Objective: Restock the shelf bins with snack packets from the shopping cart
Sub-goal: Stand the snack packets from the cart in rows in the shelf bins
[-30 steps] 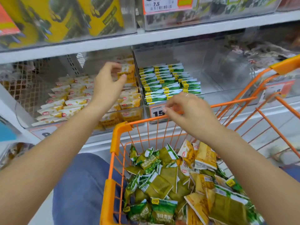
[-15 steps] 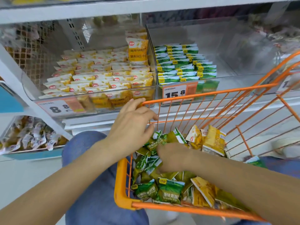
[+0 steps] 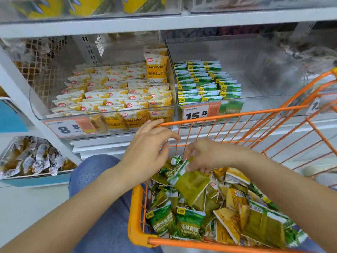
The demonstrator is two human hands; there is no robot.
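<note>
The orange wire shopping cart [image 3: 229,115] holds a heap of green and yellow snack packets [image 3: 226,214]. My right hand [image 3: 207,155] pinches a green packet [image 3: 189,181] by its top edge, lifted a little above the heap. My left hand [image 3: 148,147] hovers over the cart's near-left corner, fingers loosely spread, holding nothing. On the shelf behind, a clear bin [image 3: 109,119] carries rows of yellow-and-white packets. To its right, a second clear bin [image 3: 255,105] has green packets [image 3: 204,83] stacked at its left side.
Price tags reading 8.8 [image 3: 70,126] and 15.8 [image 3: 197,114] hang on the bin fronts. A lower bin [image 3: 31,159] at the left holds silver-wrapped snacks. My blue-clad knee [image 3: 102,189] is beside the cart. An upper shelf [image 3: 164,21] runs overhead.
My right hand has risen out of the heap with a green packet pinched in it. My left hand stays over the cart's corner. The view has tilted slightly up.
</note>
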